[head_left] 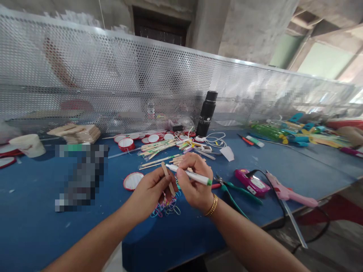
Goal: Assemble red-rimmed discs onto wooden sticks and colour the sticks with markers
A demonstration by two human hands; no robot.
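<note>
Between the thumb and fingers of my left hand is a wooden craft stick, held tilted over the table. My right hand grips a white marker with a green end, its tip pointing left at the upper part of the stick. Whether the tip touches the wood I cannot tell. Under my hands lies a tangle of coloured rubber bands. Just beyond them, more craft sticks are spread in a loose pile, some with green marks. A red-rimmed round lid lies left of my left hand.
Green-handled pliers, a purple device and a pink glue gun lie to the right. A black bottle stands by the perforated metal screen. A white cup is at left. White cables lie behind.
</note>
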